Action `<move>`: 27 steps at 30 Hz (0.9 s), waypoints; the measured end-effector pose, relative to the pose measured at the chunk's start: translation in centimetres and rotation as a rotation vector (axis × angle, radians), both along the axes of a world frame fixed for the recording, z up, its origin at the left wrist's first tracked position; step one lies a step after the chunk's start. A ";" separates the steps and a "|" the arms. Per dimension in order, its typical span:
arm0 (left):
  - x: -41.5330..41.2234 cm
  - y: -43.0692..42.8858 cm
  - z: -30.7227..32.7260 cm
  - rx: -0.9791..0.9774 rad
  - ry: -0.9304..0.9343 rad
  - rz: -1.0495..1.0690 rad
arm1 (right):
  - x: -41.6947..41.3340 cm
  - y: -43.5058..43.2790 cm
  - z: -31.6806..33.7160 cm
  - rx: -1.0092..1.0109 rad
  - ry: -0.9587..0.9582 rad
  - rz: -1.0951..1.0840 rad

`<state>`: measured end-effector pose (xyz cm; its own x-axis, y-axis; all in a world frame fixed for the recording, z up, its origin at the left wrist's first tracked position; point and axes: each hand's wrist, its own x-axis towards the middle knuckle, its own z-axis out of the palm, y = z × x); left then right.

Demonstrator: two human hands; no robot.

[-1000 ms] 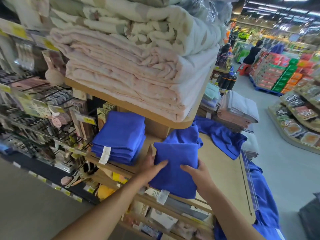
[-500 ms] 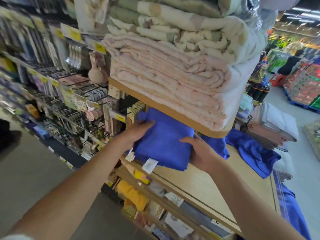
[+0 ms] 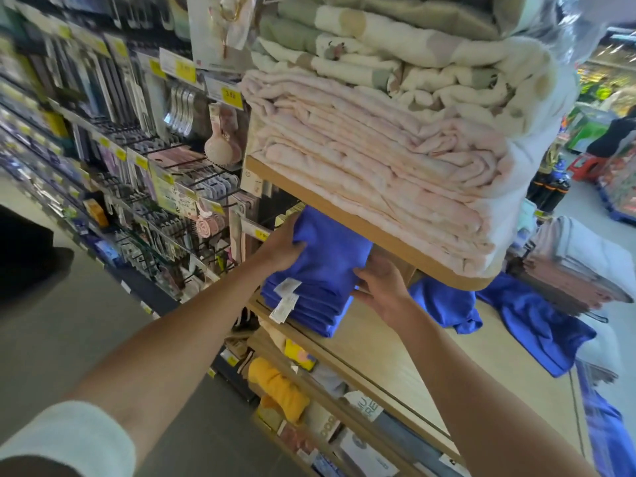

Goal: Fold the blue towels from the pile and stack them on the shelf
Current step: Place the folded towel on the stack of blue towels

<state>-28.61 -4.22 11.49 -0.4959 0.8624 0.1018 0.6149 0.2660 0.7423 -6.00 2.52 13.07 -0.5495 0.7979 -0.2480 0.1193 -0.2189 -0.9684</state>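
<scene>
Whereas half a second earlier the folded blue cloth towel [image 3: 332, 247] was carried between both hands just short of the shelf unit, it now lies on top of the stack of folded blue towels [image 3: 309, 306] at the centre of the frame, tucked under the upper wooden shelf board [image 3: 347, 216]. A second ago that stack stood alone at the left while the towel lay apart from it to the right. The left hand [image 3: 282, 244] has gone from cupping the towel's far side to grasping its left edge, fingers curled over the bunched fabric. The right hand [image 3: 382, 287] lies against the right flank of the stack, thumb along the towel's edge; whether it pinches cloth I cannot tell.

Counted: two hands, one stack on the pale wooden shelf [image 3: 395, 359], its layers too close to number, and two white care labels [image 3: 286, 287] hanging at its front. To the right of centre lie two heaps of loose blue towels [image 3: 445, 306], and more blue cloth hangs at the lower right edge. One pile of pink folded blankets [image 3: 378, 160] fills the board above
</scene>
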 end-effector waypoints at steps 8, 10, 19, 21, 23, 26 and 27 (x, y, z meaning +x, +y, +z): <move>2.1 -0.1 -2.1 -0.164 0.435 -0.147 | -2.3 1.0 -0.3 1.104 -0.620 0.040; 2.4 -0.6 -3.5 -0.273 0.421 -0.141 | -4.2 2.1 -0.9 1.193 -0.741 0.202; 1.8 -0.6 -7.3 -0.286 0.298 -0.107 | -4.4 4.0 -7.7 0.988 -0.850 0.300; 1.6 -0.4 -7.6 -0.265 0.318 -0.104 | -4.7 4.0 -7.9 0.978 -0.855 0.283; 1.3 -0.2 -8.0 -0.243 0.345 -0.106 | -5.0 3.8 -8.1 0.953 -0.857 0.256; 0.9 0.0 -8.0 -0.217 0.364 -0.114 | -5.3 3.7 -8.0 0.906 -0.872 0.247; 0.9 0.0 -7.8 -0.229 0.369 -0.126 | -5.4 3.7 -7.7 0.890 -0.874 0.262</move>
